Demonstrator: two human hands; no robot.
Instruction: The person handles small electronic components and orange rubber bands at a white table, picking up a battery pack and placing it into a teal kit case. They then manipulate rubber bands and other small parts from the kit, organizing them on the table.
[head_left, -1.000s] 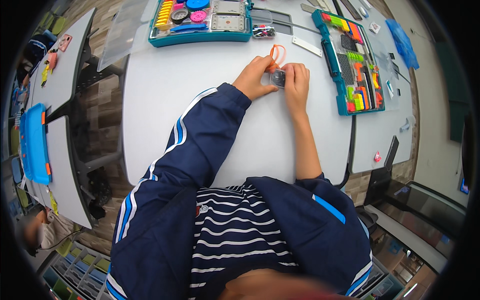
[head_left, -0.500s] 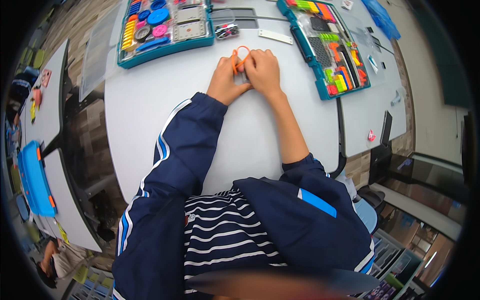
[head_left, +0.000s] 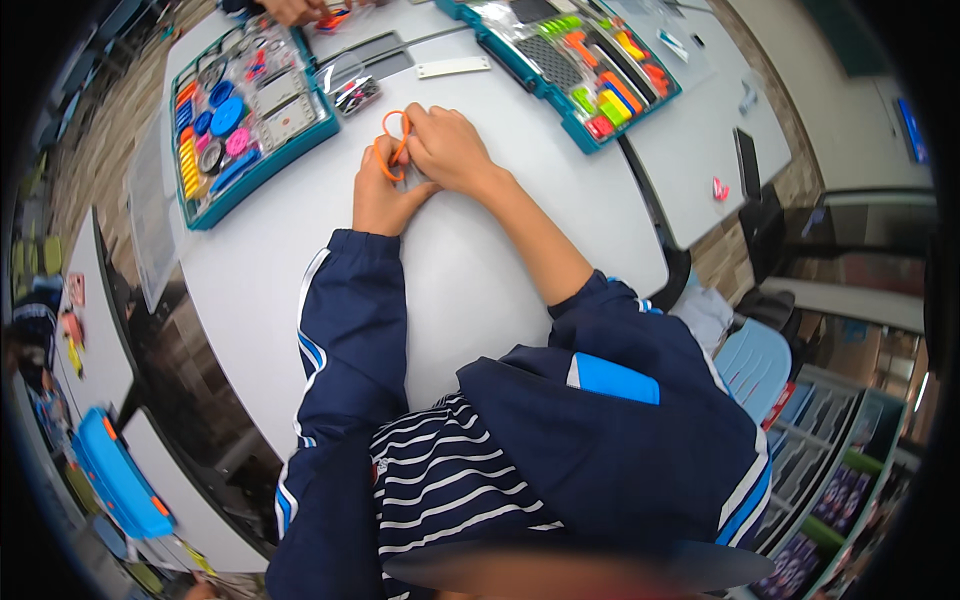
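A thin orange loop, bent into an uneven twisted shape, stands up between my two hands above the white table. My left hand is closed, its fingers curled around the loop's lower part. Coming in from the right, my right hand pinches at the loop's side with its fingertips. Both hands nearly touch, thumbs toward each other. A small greyish part seems to sit between them, mostly hidden by the fingers.
A teal case of colourful building parts lies at the far left; another teal case is at the far right. Between them are a small clear box and a white strip. Another person's hand handles coloured pieces beyond.
The view has turned, so the table and cases sit differently in it. Another person's hands now show at the top left. My hands stay together on the orange loop, which looks more twisted.
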